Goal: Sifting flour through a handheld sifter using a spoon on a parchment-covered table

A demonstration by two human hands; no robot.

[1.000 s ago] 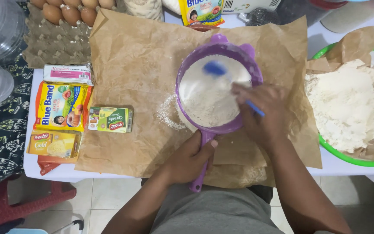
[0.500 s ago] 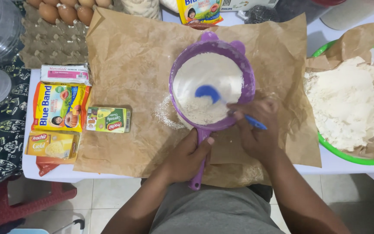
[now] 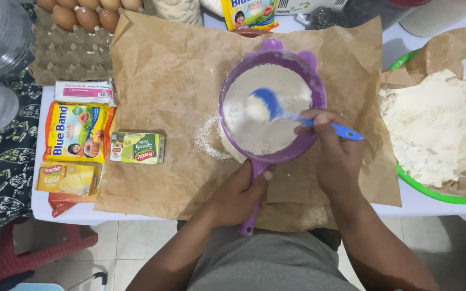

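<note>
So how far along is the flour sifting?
Done: a little sifted flour lies on the brown paper. In hand: left hand grips the purple plastic sieve, right hand stirs with a blue spoon. Left: the flour heap in the green bowl.

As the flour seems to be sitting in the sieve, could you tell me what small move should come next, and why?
Probably sweep the blue spoon across the flour in the purple sieve: much flour lies on the mesh, little has fallen onto the brown paper. The left hand steadies the handle.
</note>
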